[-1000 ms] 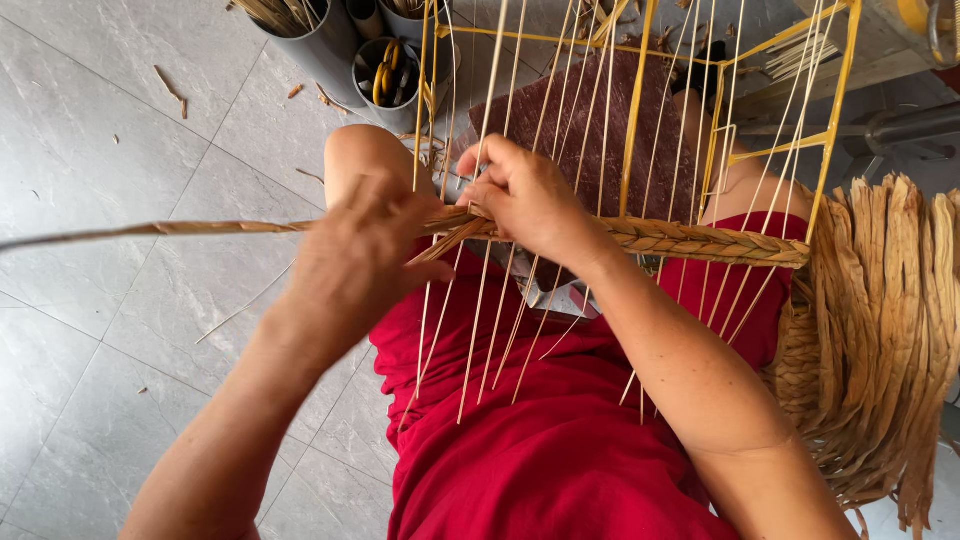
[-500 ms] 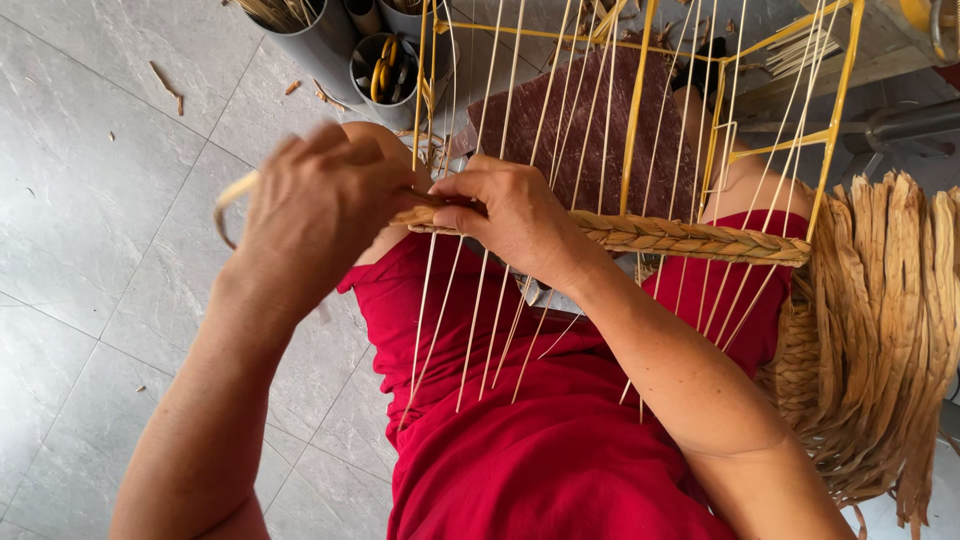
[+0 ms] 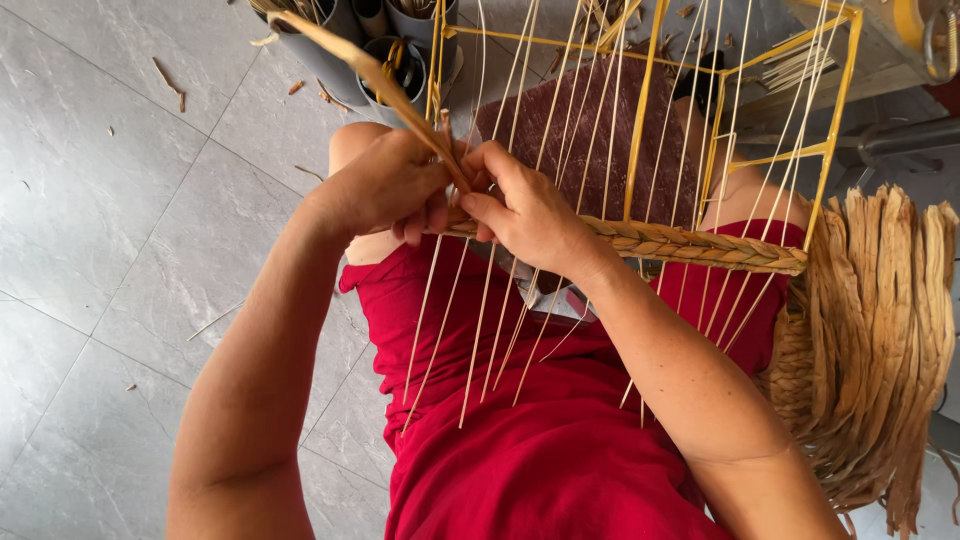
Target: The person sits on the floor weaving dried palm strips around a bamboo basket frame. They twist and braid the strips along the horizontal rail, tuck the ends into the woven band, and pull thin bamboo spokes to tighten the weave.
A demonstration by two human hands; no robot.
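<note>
Right at the front edge of the yellow wire frame (image 3: 640, 130), both hands meet where the weaving is going on. That frame sits on the person's lap against the red garment (image 3: 540, 440), probably so it stays steady and close enough to work. Left hand (image 3: 385, 185) has its fingers curled shut around the flat straw strand (image 3: 370, 75), which pokes up and away toward the grey pots (image 3: 340, 50) on the tiled floor (image 3: 110, 230), so the loose end stays clear of the work. Right hand (image 3: 530, 215) pinches with thumb and fingers pressed together right at the end of the braided row (image 3: 690, 245), looks like it's holding the tension there. Thin pale stakes (image 3: 480, 330) hang down over the lap as uprights. A bundle of dried straw (image 3: 880, 330) sits just to the right, near enough to grab.
</note>
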